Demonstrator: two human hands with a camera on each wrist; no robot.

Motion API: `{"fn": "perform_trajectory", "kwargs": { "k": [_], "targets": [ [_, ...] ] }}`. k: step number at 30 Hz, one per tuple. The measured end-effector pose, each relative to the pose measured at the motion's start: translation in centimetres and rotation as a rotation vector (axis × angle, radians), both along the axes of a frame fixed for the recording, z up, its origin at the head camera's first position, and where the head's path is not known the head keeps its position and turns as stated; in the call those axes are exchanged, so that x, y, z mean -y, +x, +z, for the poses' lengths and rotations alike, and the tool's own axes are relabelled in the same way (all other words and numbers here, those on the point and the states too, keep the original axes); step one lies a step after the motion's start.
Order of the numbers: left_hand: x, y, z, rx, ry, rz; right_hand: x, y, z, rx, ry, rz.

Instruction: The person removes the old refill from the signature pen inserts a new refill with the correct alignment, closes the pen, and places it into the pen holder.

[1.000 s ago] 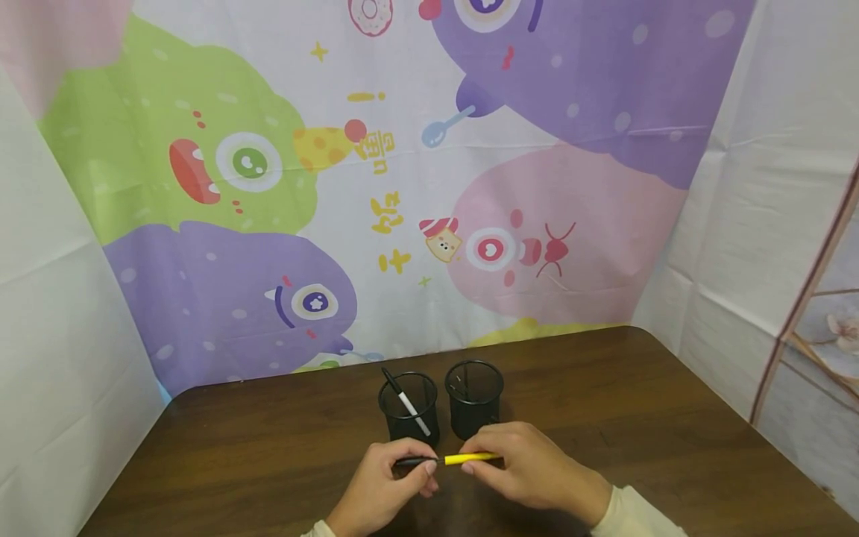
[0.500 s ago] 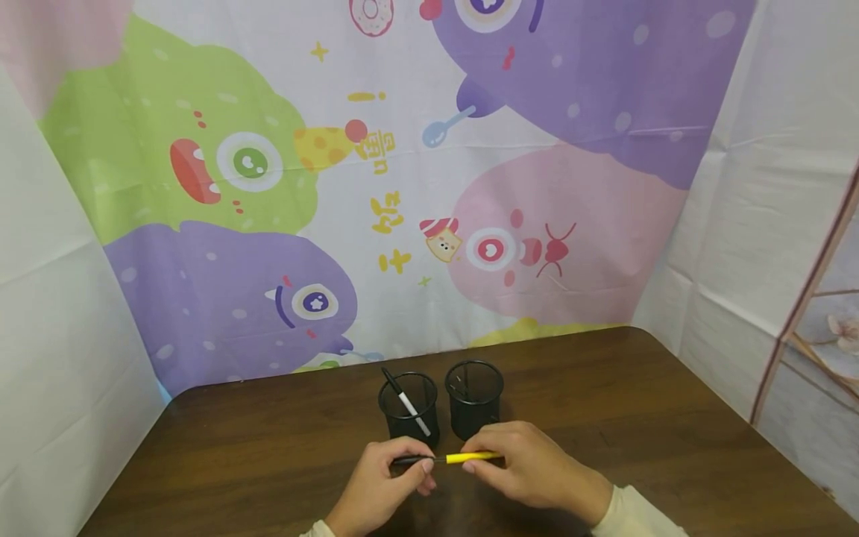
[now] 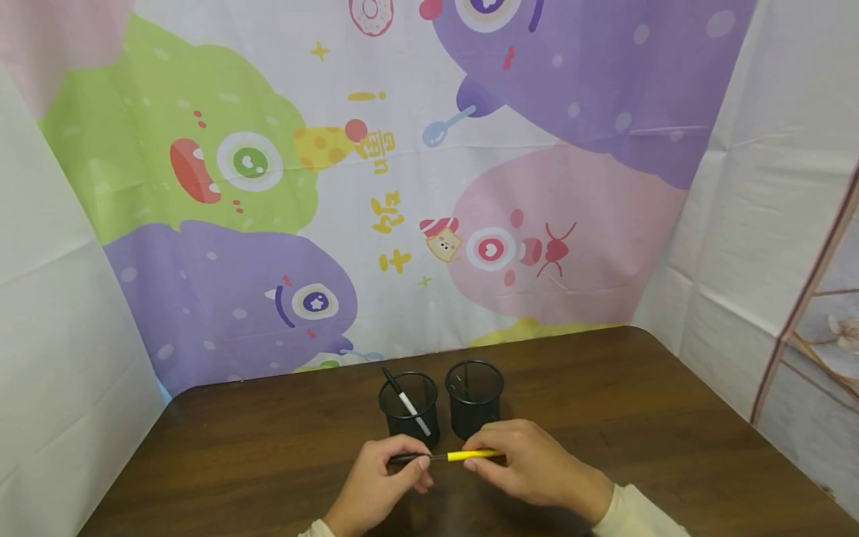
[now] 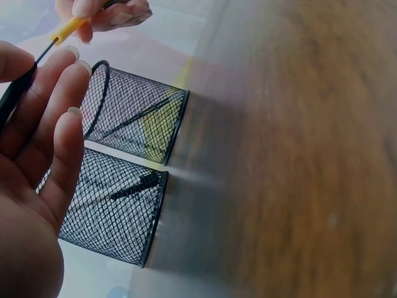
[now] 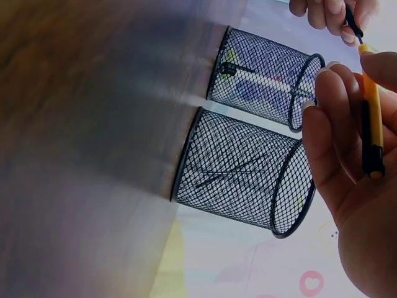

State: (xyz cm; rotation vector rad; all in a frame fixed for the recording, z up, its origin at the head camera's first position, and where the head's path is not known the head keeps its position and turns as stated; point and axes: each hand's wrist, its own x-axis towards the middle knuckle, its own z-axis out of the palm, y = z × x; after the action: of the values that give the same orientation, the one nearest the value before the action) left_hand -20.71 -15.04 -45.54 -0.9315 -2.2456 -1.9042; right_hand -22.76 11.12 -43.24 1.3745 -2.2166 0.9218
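Note:
My left hand [image 3: 376, 477] pinches a black tapered pen part [image 3: 401, 458] between thumb and forefinger. My right hand [image 3: 537, 473] pinches a yellow pen barrel [image 3: 478, 454], which in the right wrist view shows a black clip and a dark end. A thin dark rod [image 4: 48, 49] bridges the gap between the two parts, all roughly in one line. Both hands are close in front of two black mesh pen cups. In the left wrist view, the other left fingers [image 4: 67, 133] extend loosely beside the cups.
The left mesh cup [image 3: 397, 428] holds a white marker [image 3: 411, 409] with a black end, leaning. Thin dark sticks lean inside the right mesh cup [image 3: 473, 419]. Both cups stand on the dark wooden table [image 3: 268, 440]. A cartoon-printed cloth [image 3: 322, 224] rises behind its far edge.
The black part has shifted slightly left and up with my left hand, while the yellow barrel has moved slightly right. The gap between them has widened, with more thin rod showing.

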Motion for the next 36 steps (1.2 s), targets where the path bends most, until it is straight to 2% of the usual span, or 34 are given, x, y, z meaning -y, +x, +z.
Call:
{"fn": "perform_trajectory", "kwargs": {
  "k": [20, 36],
  "targets": [
    [0.30, -0.21, -0.01, 0.007, 0.028, 0.006, -0.33, -0.18, 0.04, 0.046, 0.016, -0.036],
    [0.42, -0.31, -0.09, -0.017, 0.030, 0.013, -0.55, -0.37, 0.13, 0.032, 0.009, -0.049]
  ]
}}
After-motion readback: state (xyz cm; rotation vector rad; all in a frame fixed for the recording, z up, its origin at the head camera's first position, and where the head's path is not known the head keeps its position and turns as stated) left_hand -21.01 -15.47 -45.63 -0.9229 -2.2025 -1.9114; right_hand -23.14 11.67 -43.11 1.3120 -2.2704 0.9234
